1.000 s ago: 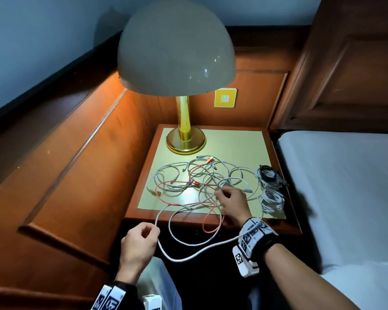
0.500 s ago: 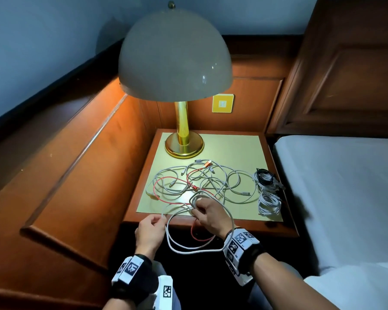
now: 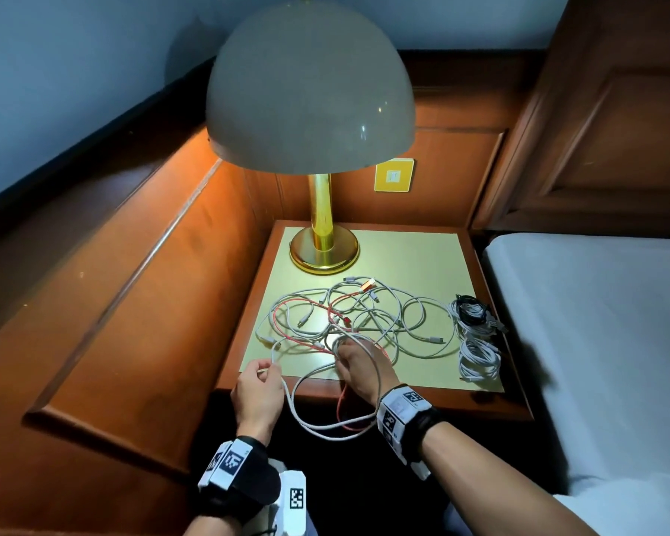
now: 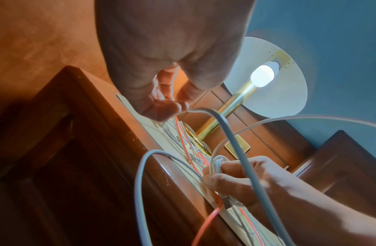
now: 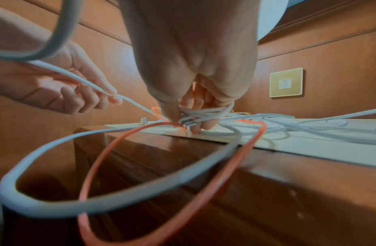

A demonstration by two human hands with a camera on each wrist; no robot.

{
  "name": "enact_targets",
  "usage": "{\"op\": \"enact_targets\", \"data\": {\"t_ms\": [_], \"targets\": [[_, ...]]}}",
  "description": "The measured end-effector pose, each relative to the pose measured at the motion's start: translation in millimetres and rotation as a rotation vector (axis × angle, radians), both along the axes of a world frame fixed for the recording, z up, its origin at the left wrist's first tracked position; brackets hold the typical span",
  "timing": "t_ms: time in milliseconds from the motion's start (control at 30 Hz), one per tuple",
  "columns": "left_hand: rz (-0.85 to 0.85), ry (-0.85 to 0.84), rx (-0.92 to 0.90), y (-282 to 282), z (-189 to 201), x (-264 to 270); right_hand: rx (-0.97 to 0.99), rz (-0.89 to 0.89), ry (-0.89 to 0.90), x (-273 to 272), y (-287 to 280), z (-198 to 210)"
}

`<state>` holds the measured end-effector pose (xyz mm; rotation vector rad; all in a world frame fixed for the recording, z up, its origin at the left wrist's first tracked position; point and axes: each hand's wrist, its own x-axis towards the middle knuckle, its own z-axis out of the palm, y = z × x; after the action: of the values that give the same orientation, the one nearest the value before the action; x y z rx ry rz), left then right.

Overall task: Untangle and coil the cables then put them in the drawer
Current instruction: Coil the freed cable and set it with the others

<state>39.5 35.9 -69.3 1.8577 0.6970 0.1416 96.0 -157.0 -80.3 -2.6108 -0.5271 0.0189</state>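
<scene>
A tangle of white cables and a red cable point(image 3: 358, 315) lies on the nightstand top point(image 3: 410, 257). My left hand point(image 3: 265, 375) pinches one white cable point(image 3: 294, 412) at the front left edge; in the right wrist view the cable point(image 5: 94, 86) runs through its fingers. My right hand point(image 3: 354, 365) grips a small bundle of white loops point(image 5: 204, 111) with a plug end at the front edge. White and red loops point(image 3: 349, 413) hang down over the front of the nightstand. The drawer is not discernible.
A brass lamp point(image 3: 323, 249) with a dome shade stands at the back of the nightstand. Two coiled bundles, a white and black one point(image 3: 474, 315) and a white one point(image 3: 478, 359), lie at the right edge. A white bed point(image 3: 596, 342) is on the right, wood panelling on the left.
My left hand rose from below the table edge to the front left corner, holding the white cable. My right hand drew back to the front edge and gathered white loops.
</scene>
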Motion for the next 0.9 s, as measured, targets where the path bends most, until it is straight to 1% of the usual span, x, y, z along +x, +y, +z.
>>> {"op": "enact_targets", "data": {"t_ms": [133,367,467,567,667,733,800,900], "targets": [[0.042,-0.011,-0.018,5.3,-5.8,1.8,-0.13,-0.013,0.006,7.4,8.3,0.0],[0.046,0.0,-0.043,12.4,-9.5,4.1,-0.297,-0.027,0.015,12.6,14.0,-3.2],[0.056,-0.01,-0.046,16.2,-11.6,3.8,-0.234,-0.05,0.024,11.9,9.7,0.7],[0.065,-0.012,-0.055,20.9,-18.1,3.9,-0.099,-0.086,-0.037,16.1,5.7,3.5],[0.078,-0.023,-0.067,21.5,-21.0,5.1,-0.091,-0.121,-0.014,28.5,0.5,6.9],[0.09,-0.034,-0.067,20.9,-21.6,6.1,-0.07,-0.077,0.034,32.2,0.5,11.1],[0.097,-0.04,-0.067,20.5,-22.5,7.5,-0.077,0.008,0.041,29.5,5.6,8.6],[0.097,-0.036,-0.083,19.2,-27.1,9.4,-0.184,0.093,0.085,23.6,11.4,-4.8]]}}
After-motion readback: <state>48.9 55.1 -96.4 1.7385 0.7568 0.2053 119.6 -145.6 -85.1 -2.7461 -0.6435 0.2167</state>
